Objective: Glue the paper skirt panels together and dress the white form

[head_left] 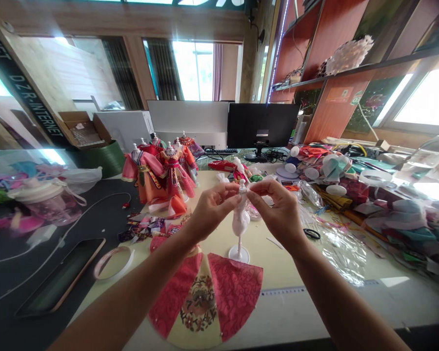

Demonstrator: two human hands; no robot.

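A small white mannequin (240, 224) stands upright on its round base (239, 254) on the pale table. My left hand (219, 204) is at one side of its neck and shoulder, thumb and fingers pinched together. On the other side my right hand (278, 207) pinches in the same way, close to the neck. Something thin and whitish shows between the fingertips, too small to name. In front of the base lies a fan-shaped skirt piece (237, 297), with red patterned panels and a cream panel bearing a floral motif. My left forearm covers part of it.
Several dressed doll forms (171, 165) stand at the back left, behind fabric scraps (146, 226). A tape roll (113, 263) and a phone (62, 278) lie at left. Black scissors (311, 234), clear plastic (344, 258) and a fabric heap (398, 209) are right. Monitors (262, 127) stand behind.
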